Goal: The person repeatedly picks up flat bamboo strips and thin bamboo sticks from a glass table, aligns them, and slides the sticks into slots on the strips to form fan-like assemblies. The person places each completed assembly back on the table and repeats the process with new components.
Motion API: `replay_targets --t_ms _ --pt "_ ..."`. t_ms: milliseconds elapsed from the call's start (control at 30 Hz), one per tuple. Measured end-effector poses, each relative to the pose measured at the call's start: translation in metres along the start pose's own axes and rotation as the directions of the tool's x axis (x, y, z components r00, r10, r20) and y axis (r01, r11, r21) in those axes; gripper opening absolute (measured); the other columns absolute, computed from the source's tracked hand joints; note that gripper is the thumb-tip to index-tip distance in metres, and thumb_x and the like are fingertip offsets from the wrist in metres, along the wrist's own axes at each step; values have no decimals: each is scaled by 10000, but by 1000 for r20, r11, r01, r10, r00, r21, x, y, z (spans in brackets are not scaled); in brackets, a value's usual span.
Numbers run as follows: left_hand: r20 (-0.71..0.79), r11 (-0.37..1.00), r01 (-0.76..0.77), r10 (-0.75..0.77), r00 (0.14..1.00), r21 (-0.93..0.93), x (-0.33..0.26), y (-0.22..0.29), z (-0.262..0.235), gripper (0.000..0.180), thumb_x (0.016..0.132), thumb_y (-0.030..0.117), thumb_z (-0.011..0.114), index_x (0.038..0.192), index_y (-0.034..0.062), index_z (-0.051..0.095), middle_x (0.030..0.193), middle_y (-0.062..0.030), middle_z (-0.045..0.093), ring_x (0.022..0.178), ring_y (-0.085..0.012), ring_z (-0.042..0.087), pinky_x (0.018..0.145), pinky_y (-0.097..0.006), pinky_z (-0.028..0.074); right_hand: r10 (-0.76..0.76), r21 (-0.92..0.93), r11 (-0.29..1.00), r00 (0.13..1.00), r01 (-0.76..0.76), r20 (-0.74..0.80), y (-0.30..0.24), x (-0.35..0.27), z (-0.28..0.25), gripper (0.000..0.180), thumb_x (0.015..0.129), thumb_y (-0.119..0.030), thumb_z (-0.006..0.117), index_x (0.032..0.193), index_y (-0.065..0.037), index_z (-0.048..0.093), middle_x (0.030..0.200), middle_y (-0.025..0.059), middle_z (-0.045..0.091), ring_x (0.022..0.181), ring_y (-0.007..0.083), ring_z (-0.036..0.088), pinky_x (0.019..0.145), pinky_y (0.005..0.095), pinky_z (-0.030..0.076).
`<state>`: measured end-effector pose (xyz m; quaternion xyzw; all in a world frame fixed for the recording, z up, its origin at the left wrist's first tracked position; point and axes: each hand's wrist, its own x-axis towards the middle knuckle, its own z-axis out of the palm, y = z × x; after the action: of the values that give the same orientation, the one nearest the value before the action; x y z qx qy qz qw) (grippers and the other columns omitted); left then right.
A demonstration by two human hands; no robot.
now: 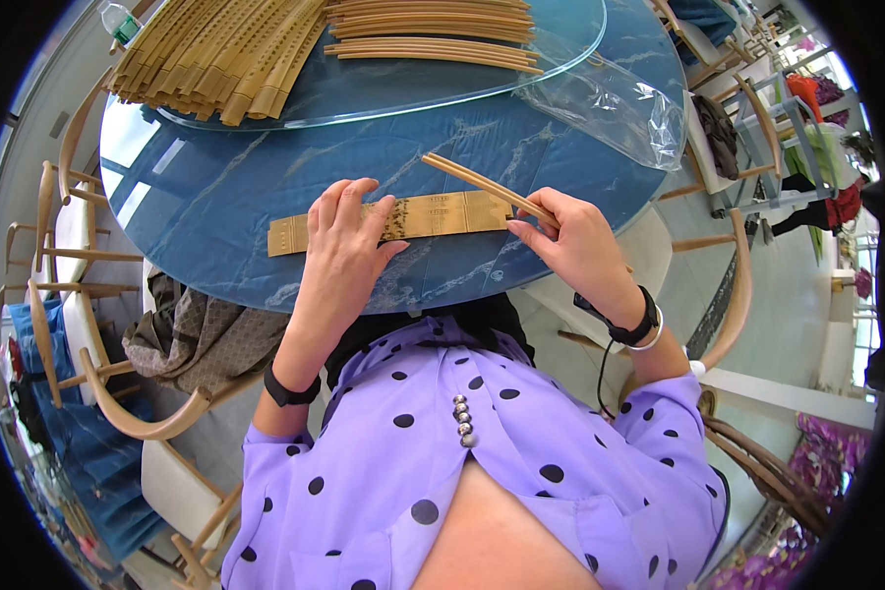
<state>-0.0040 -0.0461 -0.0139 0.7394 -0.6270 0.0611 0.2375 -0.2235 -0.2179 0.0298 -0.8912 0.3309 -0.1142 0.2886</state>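
Note:
A flat gold paper chopstick sleeve [444, 214] lies crosswise on the blue marbled table in front of me. My left hand [340, 246] rests over the sleeve's left part, fingers apart and thumb out to the side. Between the thumb and fingers of my right hand [582, 248] is a pair of wooden chopsticks [474, 179], slanting up to the left over the sleeve's right end. The right fingertips are close to that end; whether they also touch the sleeve I cannot tell.
A round glass turntable [383, 112] bears a fanned pile of gold sleeves [216, 59] and rows of wooden chopsticks [428, 47]. A clear plastic bag [624, 113] lies at the right. A bottle [118, 22] stands far left. Wooden chairs [157, 425] surround the blue table [197, 216].

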Motion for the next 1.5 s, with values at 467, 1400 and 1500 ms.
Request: replay_targets --t_ms 467,1400,1500 --pt "4 980 -14 15 1000 -197 3 -9 9 310 819 82 739 1095 27 606 1146 -95 578 1156 -293 533 1007 -437 416 45 21 999 994 -47 99 -6 22 6 269 868 -231 770 985 -17 657 688 139 642 685 341 638 653 438 479" --pt "-89 975 -97 80 993 -201 18 -5 -8 87 922 102 648 885 43 597 831 -93 595 895 -279 602 928 -419 443 -114 534 837 918 -118 380 -11 31 9 186 969 -143 697 1053 21 715 791 -12 683 700 40 520 641 242 432" --pt "-121 984 -120 104 987 -134 16 -6 -5 185 915 187 678 1013 42 621 958 -86 637 969 -275 608 959 -429 437 -118 517 847 901 -128 417 -12 31 10 205 981 -146 678 1072 29 732 836 22 722 725 41 554 654 215 429"
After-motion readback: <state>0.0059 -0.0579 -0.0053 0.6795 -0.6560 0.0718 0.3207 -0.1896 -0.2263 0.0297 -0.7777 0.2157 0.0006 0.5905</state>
